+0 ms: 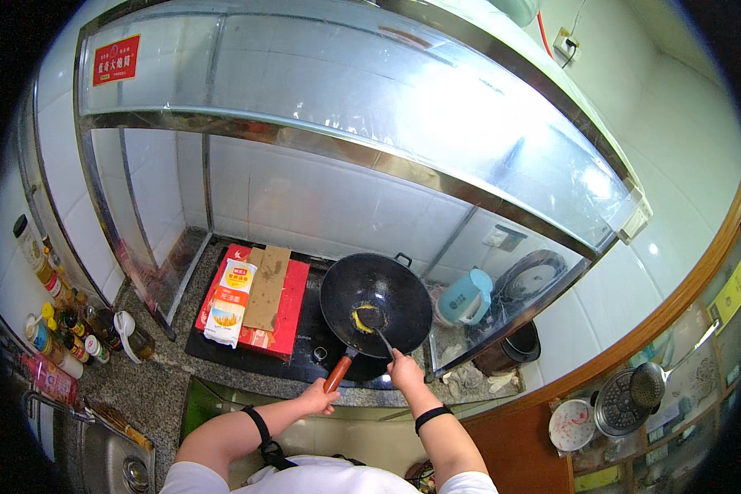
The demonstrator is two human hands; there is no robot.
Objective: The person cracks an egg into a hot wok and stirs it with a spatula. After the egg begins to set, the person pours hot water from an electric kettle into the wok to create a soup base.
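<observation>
A black wok point(401, 290) rests on the right side of the black cooktop point(309, 336). My left hand point(318, 397) is at its reddish-brown wooden handle point(338, 373), with the fingers around the end. In my right hand point(406, 372) is the handle of a metal cooking utensil point(383, 336), whose dark head touches the bottom of the wok. Yellow food point(359, 321), which looks like egg, lies beside the utensil's head. Part of that head is hard to make out against the dark wok.
Left of the wok, a noodle packet point(230, 302) and cardboard point(267, 287) lie on a red box point(293, 309). Bottles and jars point(68, 333) crowd the left counter above a steel sink point(108, 457). A glass-and-metal screen point(370, 157) encloses the stove; a light-blue jug point(466, 298) stands right.
</observation>
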